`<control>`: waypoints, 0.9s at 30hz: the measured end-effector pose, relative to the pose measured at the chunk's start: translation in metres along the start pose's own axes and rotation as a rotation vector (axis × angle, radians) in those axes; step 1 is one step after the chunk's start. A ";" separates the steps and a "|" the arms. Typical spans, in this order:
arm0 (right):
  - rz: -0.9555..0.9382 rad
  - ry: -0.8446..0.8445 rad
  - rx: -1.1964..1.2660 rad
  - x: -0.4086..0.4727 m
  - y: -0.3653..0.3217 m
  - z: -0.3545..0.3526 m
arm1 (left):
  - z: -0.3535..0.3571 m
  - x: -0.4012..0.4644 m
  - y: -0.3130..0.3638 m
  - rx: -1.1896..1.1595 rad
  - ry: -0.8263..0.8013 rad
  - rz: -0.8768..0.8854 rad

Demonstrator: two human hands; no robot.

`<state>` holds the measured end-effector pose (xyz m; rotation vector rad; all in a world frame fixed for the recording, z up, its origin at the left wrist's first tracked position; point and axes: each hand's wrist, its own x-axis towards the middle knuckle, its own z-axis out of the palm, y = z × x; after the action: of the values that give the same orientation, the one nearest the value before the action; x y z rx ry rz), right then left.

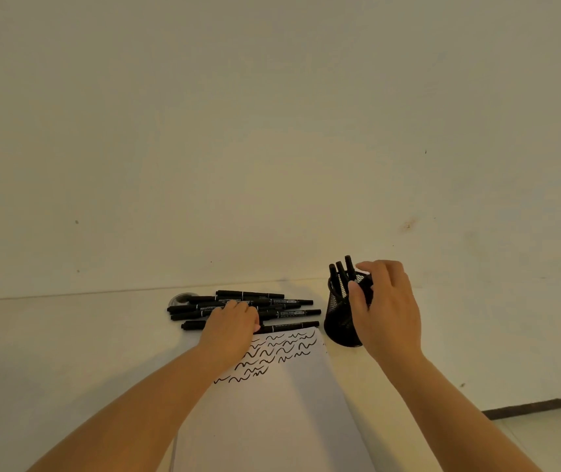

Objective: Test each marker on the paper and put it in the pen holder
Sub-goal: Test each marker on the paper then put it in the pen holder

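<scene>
Reaching into the pile of markers (248, 306) on the worktop (68, 335), the left hand (234, 321) is curling on one. The right hand (386, 308) is gripping the pen holder (340, 318) beside the paper (289, 396). Next, I think: lifting one marker and scribbling.

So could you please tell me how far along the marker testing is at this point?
Partly done. Rows of squiggles fill the top of the paper, and three markers stand in the pen holder, where the right hand is. The left hand rests on the pile of markers left to test.
</scene>
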<state>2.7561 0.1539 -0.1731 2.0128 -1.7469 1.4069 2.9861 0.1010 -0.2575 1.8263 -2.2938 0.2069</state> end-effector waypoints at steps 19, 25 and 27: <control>0.478 -0.635 0.917 -0.063 -0.048 0.028 | -0.071 -0.096 0.034 -1.070 -0.130 -0.070; 0.528 -0.713 0.952 -0.067 -0.054 0.020 | -0.077 -0.105 0.039 -1.222 -0.368 -0.084; 0.492 -0.691 0.929 -0.067 -0.057 0.017 | -0.076 -0.109 0.044 -1.168 -0.293 -0.082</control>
<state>2.8195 0.2093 -0.2039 2.9417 -2.2129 2.1526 2.9719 0.2316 -0.2100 1.2975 -1.7569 -1.2040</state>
